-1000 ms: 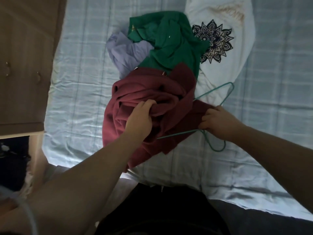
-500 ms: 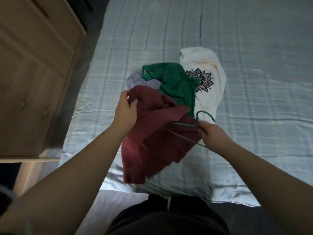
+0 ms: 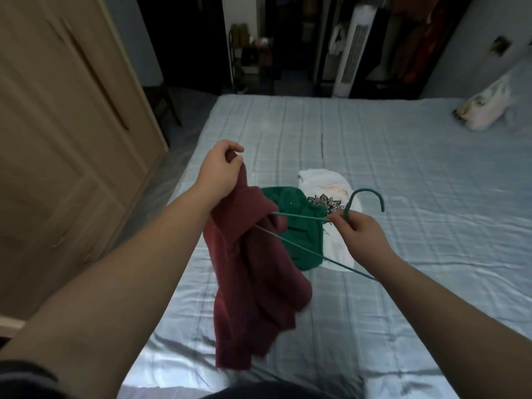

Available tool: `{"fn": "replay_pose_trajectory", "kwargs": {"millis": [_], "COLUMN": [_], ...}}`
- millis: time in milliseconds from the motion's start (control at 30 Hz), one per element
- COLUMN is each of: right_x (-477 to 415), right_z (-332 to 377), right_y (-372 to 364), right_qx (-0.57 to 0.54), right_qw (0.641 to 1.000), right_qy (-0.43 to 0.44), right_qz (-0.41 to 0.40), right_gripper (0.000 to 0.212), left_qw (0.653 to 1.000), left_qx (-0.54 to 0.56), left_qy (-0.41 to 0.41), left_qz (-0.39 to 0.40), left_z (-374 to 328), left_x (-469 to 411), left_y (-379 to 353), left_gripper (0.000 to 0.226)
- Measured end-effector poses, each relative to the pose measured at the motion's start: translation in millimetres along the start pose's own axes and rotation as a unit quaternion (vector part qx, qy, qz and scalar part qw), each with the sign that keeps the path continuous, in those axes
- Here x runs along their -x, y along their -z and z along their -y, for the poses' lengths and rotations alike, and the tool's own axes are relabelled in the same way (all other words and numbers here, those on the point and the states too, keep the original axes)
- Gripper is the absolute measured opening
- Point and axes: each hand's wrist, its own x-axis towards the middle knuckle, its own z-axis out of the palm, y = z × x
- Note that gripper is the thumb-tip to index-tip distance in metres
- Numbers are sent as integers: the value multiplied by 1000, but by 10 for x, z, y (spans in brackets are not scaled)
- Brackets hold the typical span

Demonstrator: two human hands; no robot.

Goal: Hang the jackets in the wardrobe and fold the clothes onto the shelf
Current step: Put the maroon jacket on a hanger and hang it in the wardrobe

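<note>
My left hand (image 3: 220, 168) grips the top of a maroon jacket (image 3: 253, 280) and holds it up above the bed, so the cloth hangs down in front of me. My right hand (image 3: 357, 236) is shut on the neck of a green wire hanger (image 3: 299, 217), whose hook curls up to the right and whose far end disappears behind the jacket. A green garment (image 3: 299, 226) and a white shirt with a black mandala print (image 3: 331, 191) lie on the bed behind the jacket.
The pale blue bed sheet (image 3: 403, 168) fills the middle of the view. A wooden wardrobe (image 3: 57, 139) with shut doors stands at the left. A white tower fan (image 3: 352, 47) and dark shelves stand beyond the bed. A crumpled light cloth (image 3: 486, 108) lies at the far right.
My left hand has lifted the maroon jacket off the pile and raised it. My right hand has lifted the hanger off the bed. My view has tilted up toward the room.
</note>
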Motion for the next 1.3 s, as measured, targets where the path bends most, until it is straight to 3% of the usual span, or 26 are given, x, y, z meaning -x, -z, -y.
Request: {"fn": "replay_pose_trajectory", "kwargs": {"millis": [133,267,467,633,800,1000,1133,1300], "right_x": [6,-27,-176,-165,-174,-226,-263,-366], "right_z": [266,418,551,465,105,-222,-235,-215], "right_y": [121,119,625,871,964,762,501,106], "right_qx": [-65,-5,-85,-79,-32,41,-9,-33], "right_qw": [997,996,987,985,989,985,986,975], "right_qy": [45,81,129,151,145,128,121,100], "right_qz": [-26,28,-51,-40,0,110,116,198], "right_gripper": [21,17,25,26,21,27,23,28], "left_qw": [1000,999,988,983,982,983,986,983], "left_qx": [-2,-4,-145,-168,-134,-77,-81,-66], "left_qy": [-2,-14,-7,42,106,145,137,145], "left_qz": [-30,-51,-47,-62,-83,-84,-57,-91], "left_z": [-381,-824,-1112,-1201,-1162,-1042,-1001,-945], "left_x": [-56,-36,-94,-84,70,334,551,779], "left_y": [171,193,447,469,356,82,-36,-12], "left_gripper": [11,7,19,26,30,15,17,25]}}
